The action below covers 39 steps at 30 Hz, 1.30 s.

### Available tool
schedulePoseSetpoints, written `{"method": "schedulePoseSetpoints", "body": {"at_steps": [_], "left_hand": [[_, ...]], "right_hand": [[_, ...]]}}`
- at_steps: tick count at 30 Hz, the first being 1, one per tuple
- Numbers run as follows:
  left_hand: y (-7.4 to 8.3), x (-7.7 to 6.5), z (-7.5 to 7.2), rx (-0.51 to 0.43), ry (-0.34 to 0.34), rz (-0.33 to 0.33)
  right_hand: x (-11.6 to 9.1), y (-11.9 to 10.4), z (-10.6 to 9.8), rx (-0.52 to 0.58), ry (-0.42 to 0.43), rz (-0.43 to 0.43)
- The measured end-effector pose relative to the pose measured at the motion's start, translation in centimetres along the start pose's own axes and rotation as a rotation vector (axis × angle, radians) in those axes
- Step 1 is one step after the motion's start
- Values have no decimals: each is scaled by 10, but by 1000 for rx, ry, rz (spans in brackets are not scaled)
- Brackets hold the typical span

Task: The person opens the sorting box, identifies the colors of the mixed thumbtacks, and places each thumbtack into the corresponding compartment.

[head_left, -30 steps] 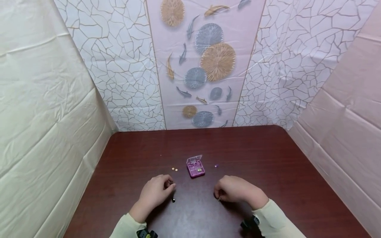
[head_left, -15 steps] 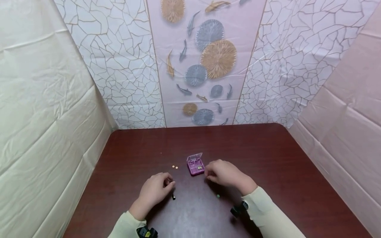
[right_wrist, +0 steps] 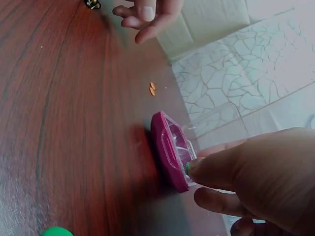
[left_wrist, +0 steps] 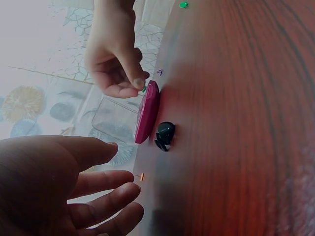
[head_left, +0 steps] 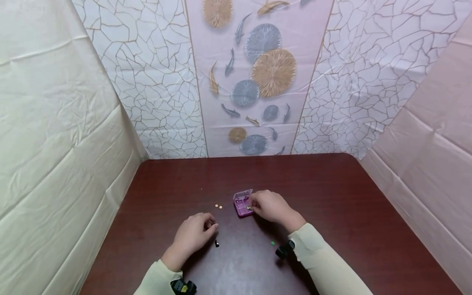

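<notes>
My right hand (head_left: 271, 206) is over the right side of a small purple pill box (head_left: 241, 211), whose clear lid (head_left: 242, 194) stands raised. Between its thumb and finger it pinches a small green disc (right_wrist: 188, 168), held at the box's compartments. Yellowish-green pieces (head_left: 248, 208) lie in a front compartment, partly covered by the fingers. My left hand (head_left: 193, 232) rests on the table with loosely bent fingers and holds nothing. Just right of it lies a small shiny black piece (head_left: 216, 243), its kind unclear. Another green disc (head_left: 273, 243) lies near the right wrist.
Two orange discs (head_left: 218, 206) lie left of the box on the dark red-brown table (head_left: 177, 176). A tiny purple piece (left_wrist: 160, 73) lies beyond the box in the left wrist view. Patterned cloth (head_left: 166, 102) hangs behind the table, with pale cloth at both sides.
My right hand has moved from the table at the near right up and left to the pill box, carrying a green disc. Another green disc has come into view. The left hand stays put.
</notes>
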<state>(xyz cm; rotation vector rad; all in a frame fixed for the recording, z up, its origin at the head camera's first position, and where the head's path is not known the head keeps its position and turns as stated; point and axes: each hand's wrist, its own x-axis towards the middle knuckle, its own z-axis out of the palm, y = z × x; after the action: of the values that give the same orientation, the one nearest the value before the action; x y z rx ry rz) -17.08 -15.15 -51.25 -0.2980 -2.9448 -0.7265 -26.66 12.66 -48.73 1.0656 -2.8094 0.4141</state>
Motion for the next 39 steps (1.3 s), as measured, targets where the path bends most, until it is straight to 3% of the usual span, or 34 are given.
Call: {"method": "schedulePoseSetpoints", "body": {"at_steps": [21,39], "left_hand": [[-1,0,3,2,8,24],[3,-2,5,10,13,33]], "right_hand": [[12,-11,1,-72,-39,102],[7,-3,-4,7,-27,107]]}}
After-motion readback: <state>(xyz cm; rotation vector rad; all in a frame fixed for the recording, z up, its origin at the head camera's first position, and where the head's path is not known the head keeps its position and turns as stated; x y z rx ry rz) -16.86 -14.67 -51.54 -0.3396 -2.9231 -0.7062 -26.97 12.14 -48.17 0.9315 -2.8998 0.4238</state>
